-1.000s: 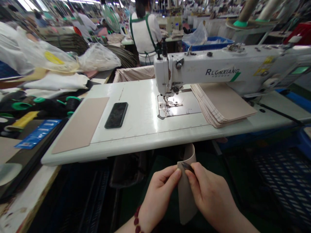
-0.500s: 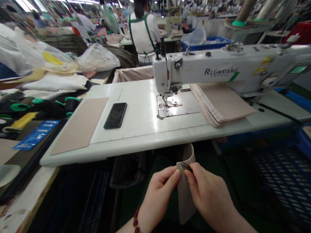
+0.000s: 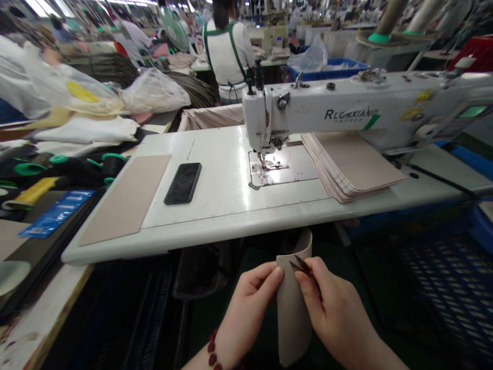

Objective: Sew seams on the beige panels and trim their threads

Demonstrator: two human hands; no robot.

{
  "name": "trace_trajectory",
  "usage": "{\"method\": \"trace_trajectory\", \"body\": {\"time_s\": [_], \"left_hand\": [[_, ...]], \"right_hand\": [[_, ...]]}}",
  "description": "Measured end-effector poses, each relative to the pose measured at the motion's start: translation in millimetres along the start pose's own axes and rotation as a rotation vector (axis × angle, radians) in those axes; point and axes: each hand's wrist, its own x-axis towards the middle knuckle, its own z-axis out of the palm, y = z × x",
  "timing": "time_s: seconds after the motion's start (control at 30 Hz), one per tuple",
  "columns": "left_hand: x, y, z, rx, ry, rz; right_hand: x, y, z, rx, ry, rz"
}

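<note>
Strip lights (image 3: 131,1) and windows (image 3: 57,7) glare at 10–11 o'clock | bright glow whitens the needle plate (image 3: 296,172), 2 o'clock | pale reflection streaks the table (image 3: 219,180) near centre | deep shadow underneath, 7–8 o'clock | beige panel (image 3: 292,308) softly lit, 5 o'clock | edges stretched at 3 and 9 o'clock | far background, 12 o'clock, seems out of focus

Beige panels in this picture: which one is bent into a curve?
The beige panel pinched by the left hand, in front of the table. The single panel beside the phone lies flat, as does the stack under the sewing machine.
</note>
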Motion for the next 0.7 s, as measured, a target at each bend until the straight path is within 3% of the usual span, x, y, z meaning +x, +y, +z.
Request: {"method": "trace_trajectory", "body": {"time_s": [0.23,0.7], "left_hand": [[-0.3,4.0,0.3,0.052,0.041,0.025],[-1.4,1.8,-0.9,0.023,0.046,0.014]], "right_hand": [[0.0,0.6,2.5,-0.196,0.111,-0.094],[2.3,-2.5,0.9,-0.215,0.117,-0.099]]}}
